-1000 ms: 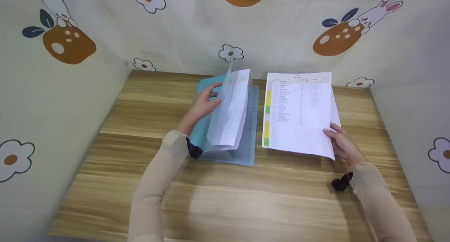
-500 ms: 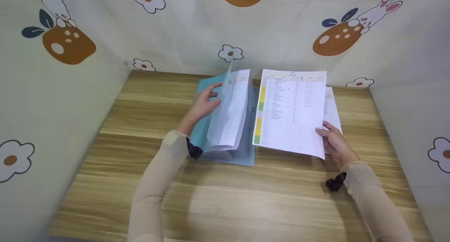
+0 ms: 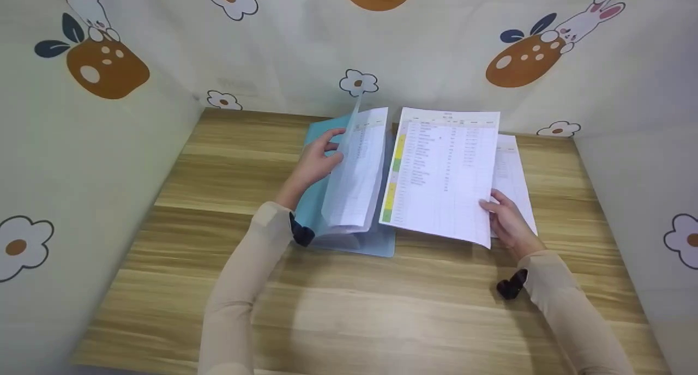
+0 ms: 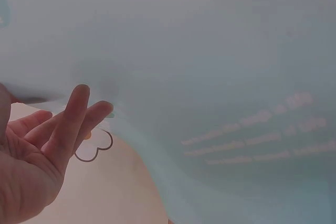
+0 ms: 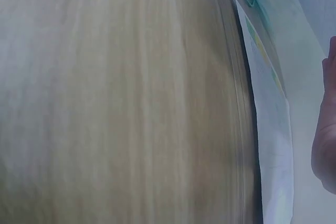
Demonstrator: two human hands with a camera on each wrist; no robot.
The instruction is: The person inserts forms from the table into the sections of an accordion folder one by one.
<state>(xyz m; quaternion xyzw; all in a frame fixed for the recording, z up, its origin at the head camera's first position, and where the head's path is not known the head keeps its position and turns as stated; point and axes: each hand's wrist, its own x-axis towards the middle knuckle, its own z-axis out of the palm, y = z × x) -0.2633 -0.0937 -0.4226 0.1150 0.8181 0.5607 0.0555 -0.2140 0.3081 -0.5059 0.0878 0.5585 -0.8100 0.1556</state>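
Note:
A light-blue document folder (image 3: 376, 247) lies open at the middle of the table. My left hand (image 3: 316, 157) pinches its translucent flap (image 3: 353, 116) and keeps it raised, with printed sheets (image 3: 368, 168) standing beside it. In the left wrist view the flap (image 4: 210, 51) fills most of the frame, beside the hand (image 4: 52, 145). My right hand (image 3: 512, 222) grips a printed sheet (image 3: 436, 168) by its right edge, thumb on top. This sheet has yellow and green bars along its left side, which overlaps the folder's right part in the head view.
Another printed sheet (image 3: 512, 184) lies on the wooden table (image 3: 349, 309), partly hidden under the held one. A patterned cloth (image 3: 425, 53) hangs behind the table's back edge and along both sides. Dark devices (image 3: 512, 285) sit on both wrists.
My right hand has carried the printed sheet leftward to the folder's right part, uncovering more of the sheet beneath. The left hand and the raised flap have stayed in place.

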